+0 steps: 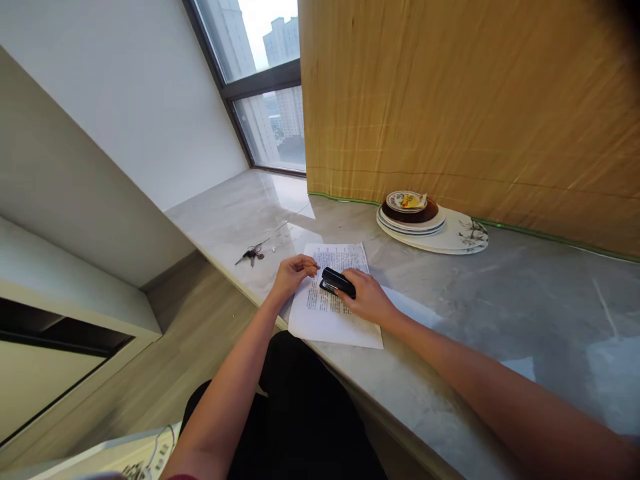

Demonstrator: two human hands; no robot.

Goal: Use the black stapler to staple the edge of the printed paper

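Note:
Printed paper lies on the grey marble-patterned counter, close to its front edge. My right hand is wrapped round a black stapler, which is over the middle of the page with its front end pointing left. Above the left part of the paper, my left hand is closed, thumb and fingertips brought together just left of the stapler's front. Whatever sits between those fingertips is too small to make out. Whether the stapler touches the paper I cannot tell.
A bunch of keys rests on the counter to the left. Stacked plates with a small yellow packet on top stand on an oval platter at the back, before a bamboo blind. A window is behind.

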